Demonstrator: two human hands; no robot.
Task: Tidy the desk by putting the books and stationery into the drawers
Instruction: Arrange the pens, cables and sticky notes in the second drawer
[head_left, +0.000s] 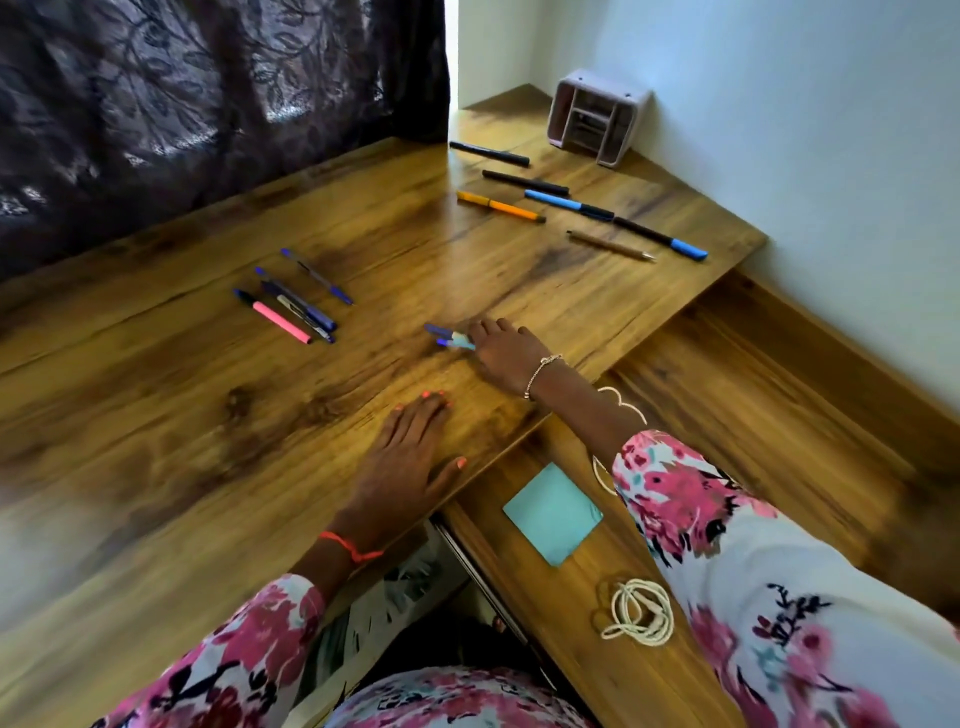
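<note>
On the desk (156, 415), the right hand (509, 358) grips blurred, half-covered blue pens (441, 336).

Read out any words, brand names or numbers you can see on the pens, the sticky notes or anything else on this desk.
No text is legible in this view.
Pens by the curtain: any barrel print is too small and blurred to read.
Pens near the organiser: likewise too small.
Blue pens gripped by the right hand: motion-blurred.
Teal sticky-note pad: top sheet looks blank.
Pink desk organiser: no label visible.
</note>
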